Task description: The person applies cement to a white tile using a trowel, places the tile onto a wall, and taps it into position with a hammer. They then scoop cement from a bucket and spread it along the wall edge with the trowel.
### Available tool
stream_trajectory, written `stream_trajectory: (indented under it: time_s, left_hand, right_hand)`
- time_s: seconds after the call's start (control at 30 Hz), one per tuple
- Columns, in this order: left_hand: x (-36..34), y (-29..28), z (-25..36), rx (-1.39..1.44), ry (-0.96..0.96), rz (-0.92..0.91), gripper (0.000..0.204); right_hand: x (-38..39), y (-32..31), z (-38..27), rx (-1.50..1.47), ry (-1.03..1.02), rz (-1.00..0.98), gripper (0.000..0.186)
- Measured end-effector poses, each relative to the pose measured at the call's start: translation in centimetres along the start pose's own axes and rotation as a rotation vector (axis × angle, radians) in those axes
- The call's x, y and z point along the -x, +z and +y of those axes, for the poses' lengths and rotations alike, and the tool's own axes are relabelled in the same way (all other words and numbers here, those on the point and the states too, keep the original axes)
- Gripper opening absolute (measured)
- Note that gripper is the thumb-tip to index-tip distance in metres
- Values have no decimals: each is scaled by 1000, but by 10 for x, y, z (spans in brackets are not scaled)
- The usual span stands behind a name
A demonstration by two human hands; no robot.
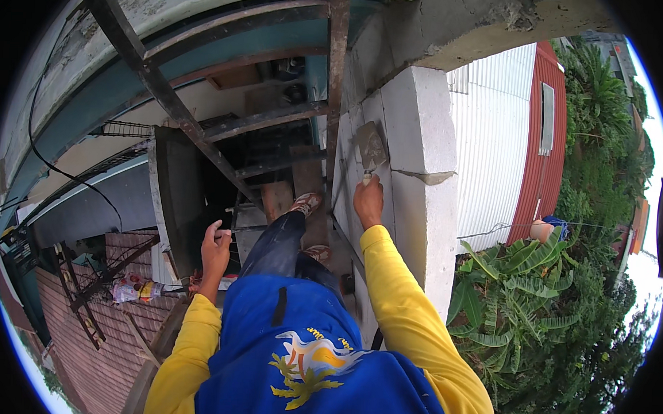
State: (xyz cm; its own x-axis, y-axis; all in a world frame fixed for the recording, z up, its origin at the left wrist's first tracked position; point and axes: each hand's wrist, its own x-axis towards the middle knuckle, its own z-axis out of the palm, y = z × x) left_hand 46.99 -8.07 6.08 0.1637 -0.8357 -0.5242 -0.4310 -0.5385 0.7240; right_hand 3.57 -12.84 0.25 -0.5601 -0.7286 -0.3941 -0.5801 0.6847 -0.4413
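Note:
My right hand is closed round the short handle of a trowel. The grey, mortar-smeared blade points away from me and lies against or just in front of the face of a wall of pale blocks; whether it touches cannot be told. A mortar joint runs between two blocks, just right of the trowel. My left hand hangs in the air at the left of my legs, holding nothing, with its fingers partly bent and apart.
A dark metal ladder-like frame rises ahead of me. Overhead on the right runs a concrete beam. My shoes stand on a narrow plank, high up. Beyond the wall are corrugated sheeting and banana plants; a tiled roof lies at lower left.

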Motion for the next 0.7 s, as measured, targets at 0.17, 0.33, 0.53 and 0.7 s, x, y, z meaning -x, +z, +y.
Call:
stream_trajectory:
  time_s: [0.17, 0.33, 0.53, 0.7]
  left_hand:
    - [1, -4, -22, 34, -50, 10, 47]
    - [6, -10, -38, 75, -91, 32, 48]
    - [12, -19, -42, 42, -174, 24, 50]
    - [10, -14, -44, 44, -169, 37, 50]
  right_hand:
    - [-70, 23, -14, 18, -113, 37, 50]
    - [-121, 34, -33, 17, -94, -5, 50]
    - [-152, 55, -31, -27, -97, 32, 51]
    - [-134, 44, -48, -174, -136, 84, 48]
